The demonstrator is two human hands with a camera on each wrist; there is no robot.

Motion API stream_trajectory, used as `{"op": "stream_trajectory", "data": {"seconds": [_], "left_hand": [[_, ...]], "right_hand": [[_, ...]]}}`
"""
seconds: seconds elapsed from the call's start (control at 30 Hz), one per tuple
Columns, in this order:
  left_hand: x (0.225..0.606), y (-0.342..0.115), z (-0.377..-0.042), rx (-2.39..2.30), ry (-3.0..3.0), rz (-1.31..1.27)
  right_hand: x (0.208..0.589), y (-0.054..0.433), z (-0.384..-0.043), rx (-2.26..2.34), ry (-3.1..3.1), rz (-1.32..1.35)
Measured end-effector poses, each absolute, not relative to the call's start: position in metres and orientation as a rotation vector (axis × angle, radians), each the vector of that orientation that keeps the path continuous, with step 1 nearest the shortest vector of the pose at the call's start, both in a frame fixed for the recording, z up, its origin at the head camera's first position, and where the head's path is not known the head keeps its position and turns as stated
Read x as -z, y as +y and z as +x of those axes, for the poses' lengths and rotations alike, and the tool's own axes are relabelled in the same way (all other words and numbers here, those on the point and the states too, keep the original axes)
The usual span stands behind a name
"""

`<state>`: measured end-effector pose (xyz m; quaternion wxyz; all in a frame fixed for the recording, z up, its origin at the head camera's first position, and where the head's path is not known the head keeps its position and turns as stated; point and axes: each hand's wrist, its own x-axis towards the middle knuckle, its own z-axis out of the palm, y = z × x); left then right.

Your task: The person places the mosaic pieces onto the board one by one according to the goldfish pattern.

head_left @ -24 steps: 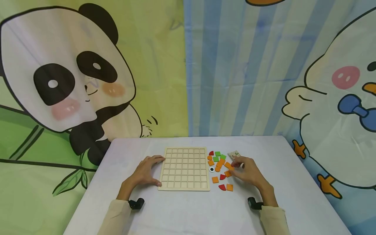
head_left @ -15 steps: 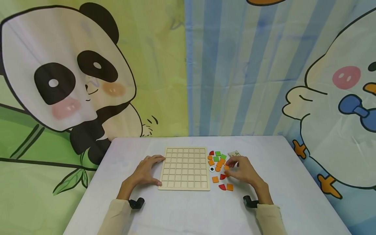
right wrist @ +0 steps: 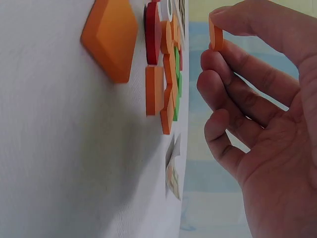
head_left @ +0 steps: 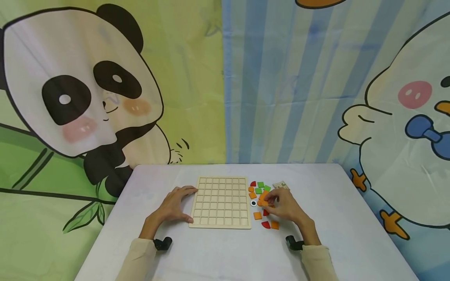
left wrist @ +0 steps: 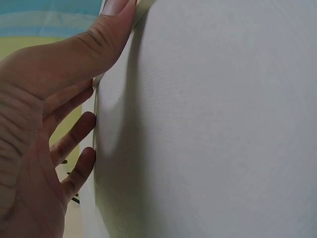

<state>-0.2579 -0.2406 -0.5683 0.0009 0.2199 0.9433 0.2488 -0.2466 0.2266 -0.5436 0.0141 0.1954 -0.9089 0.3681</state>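
Observation:
A pale wooden grid board (head_left: pixel 220 201) lies flat on the table, its squares bare. My left hand (head_left: pixel 172 205) rests at the board's left edge, thumb at the near corner and index finger farther up, fingers spread; the left wrist view shows the thumb tip on the rim (left wrist: pixel 143 7). My right hand (head_left: pixel 284 203) pinches an orange tile (right wrist: pixel 216 38) between thumb and index finger, above the table, with the other fingers loosely bent. It hovers over loose pieces right of the board, hiding some of them in the head view.
Around the right hand lie green squares (head_left: pixel 261 184), red quarter-rounds (head_left: pixel 266 224), orange squares (head_left: pixel 258 216), an orange disc (head_left: pixel 251 189) and a white eye disc (head_left: pixel 254 203). A small patterned card (head_left: pixel 281 185) is behind them. Cartoon curtains (head_left: pixel 190 86) hang beyond the white table (head_left: pixel 211 257).
My right hand has moved left toward the board from the right side of the loose pieces, carrying the orange tile. My left hand stays at the board's edge.

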Motion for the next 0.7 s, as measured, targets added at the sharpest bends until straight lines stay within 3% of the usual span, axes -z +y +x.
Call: {"op": "stream_trajectory", "data": {"seconds": [0.7], "left_hand": [[0.569,-0.241,-0.257,-0.804,2.958,0.69]], "right_hand": [[0.543,0.189,-0.252,-1.282,-2.812,0.74]]}}
